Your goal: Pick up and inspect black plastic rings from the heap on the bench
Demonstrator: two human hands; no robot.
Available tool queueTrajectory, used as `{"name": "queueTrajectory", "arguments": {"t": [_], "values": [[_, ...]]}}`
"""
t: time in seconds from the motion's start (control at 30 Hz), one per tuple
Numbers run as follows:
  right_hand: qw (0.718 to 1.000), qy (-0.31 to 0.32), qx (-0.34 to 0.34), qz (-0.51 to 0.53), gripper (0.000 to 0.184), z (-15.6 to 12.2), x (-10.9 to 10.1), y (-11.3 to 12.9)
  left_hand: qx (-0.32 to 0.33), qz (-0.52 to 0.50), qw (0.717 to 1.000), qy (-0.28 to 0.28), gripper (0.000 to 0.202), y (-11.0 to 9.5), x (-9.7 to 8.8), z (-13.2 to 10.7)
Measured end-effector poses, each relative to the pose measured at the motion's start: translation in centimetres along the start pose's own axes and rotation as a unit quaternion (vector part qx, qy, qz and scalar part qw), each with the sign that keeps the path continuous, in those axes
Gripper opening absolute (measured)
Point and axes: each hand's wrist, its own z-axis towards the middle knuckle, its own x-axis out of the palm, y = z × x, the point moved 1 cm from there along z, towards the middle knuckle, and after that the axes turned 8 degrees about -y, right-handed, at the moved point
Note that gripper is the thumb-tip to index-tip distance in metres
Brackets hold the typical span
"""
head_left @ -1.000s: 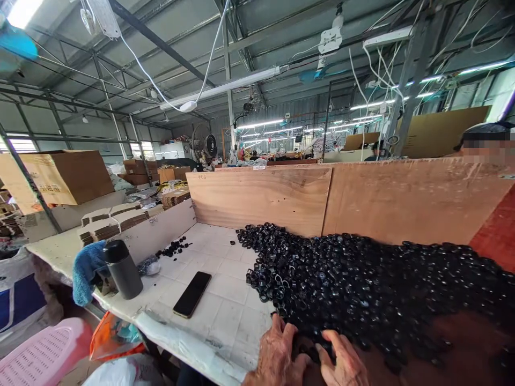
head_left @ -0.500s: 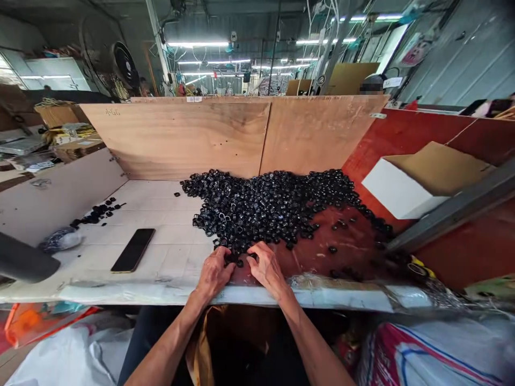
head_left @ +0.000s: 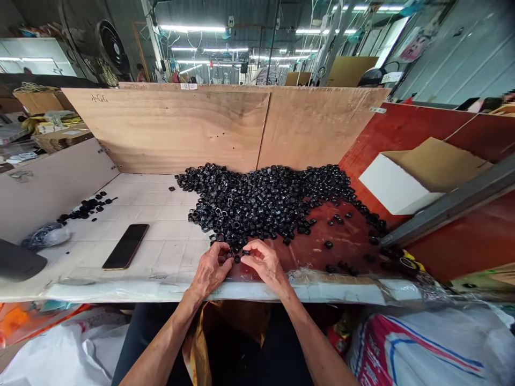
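Observation:
A large heap of small black rings (head_left: 261, 201) spreads across the back of the bench, over white tile (head_left: 161, 228) and a red board (head_left: 341, 236). My left hand (head_left: 209, 271) rests at the heap's front edge, fingertips curled among the rings. Whether it holds one is hidden. My right hand (head_left: 263, 265) is beside it, with a black ring (head_left: 245, 252) between thumb and fingers. A few loose rings lie scattered on the red board to the right.
Plywood boards (head_left: 164, 128) wall the bench's back. On the left lie a smaller ring cluster (head_left: 86, 208), a phone (head_left: 125, 246) and a plastic bag (head_left: 46, 236). A white box (head_left: 402, 182) and tape roll (head_left: 408, 266) sit right. Woven sack (head_left: 422, 348) stands below.
My view has swung from the ceiling and right side of the heap down to a centred look at the bench. Both hands stay at the heap's front edge, with small finger movements among the rings.

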Motion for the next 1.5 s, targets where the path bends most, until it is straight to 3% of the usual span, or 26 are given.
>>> {"name": "queueTrajectory", "arguments": {"t": [0.13, 0.2, 0.3, 0.4, 0.57, 0.77, 0.97, 1.13, 1.3, 1.43, 1.5], "values": [[0.994, 0.107, 0.0, 0.026, 0.018, -0.5, 0.4, 1.0, 0.025, -0.051, 0.998, -0.012, 0.027, -0.2, -0.2, 0.0], [0.991, 0.132, -0.013, 0.002, 0.019, -0.6, 0.6, 1.0, 0.052, -0.048, 0.997, -0.03, 0.025, -0.4, -0.4, 0.1], [0.998, 0.064, 0.009, -0.009, 0.018, -0.4, 0.7, 0.3, 0.084, -0.025, 0.995, -0.056, 0.023, -0.6, -0.6, 0.2], [1.0, 0.0, 0.002, 0.024, 0.017, -0.2, 0.6, -0.1, 0.069, -0.021, 0.996, -0.044, 0.024, -0.4, -0.6, 0.3], [0.996, 0.052, -0.077, -0.002, 0.017, -0.2, 0.6, 1.1, 0.02, -0.051, 0.998, 0.014, 0.026, -0.2, -0.3, 0.3], [0.991, 0.044, -0.114, -0.056, 0.011, -0.6, 1.0, 0.5, -0.023, -0.065, 0.997, 0.047, 0.025, -0.7, -0.4, -0.8], [0.982, 0.04, -0.172, -0.064, 0.015, 0.1, 1.5, -1.0, 0.007, -0.049, 0.999, -0.001, 0.018, -0.8, -0.4, -0.6], [0.99, 0.052, -0.127, -0.035, 0.022, 0.0, 1.7, -2.1, 0.064, -0.125, 0.99, -0.028, 0.013, -0.4, 0.0, -0.4], [0.996, 0.05, -0.071, -0.002, 0.029, -0.2, 1.7, -2.2, 0.072, -0.147, 0.986, -0.022, 0.016, -0.5, 0.2, -0.2], [0.998, 0.038, -0.049, -0.004, 0.022, -0.3, 1.1, -0.1, 0.026, -0.162, 0.986, -0.039, 0.017, -1.0, 0.8, -0.3], [0.998, 0.024, -0.055, -0.007, 0.018, 0.0, 0.9, 0.3, -0.046, -0.197, 0.979, -0.03, 0.026, -0.8, 1.1, -0.2]]}}
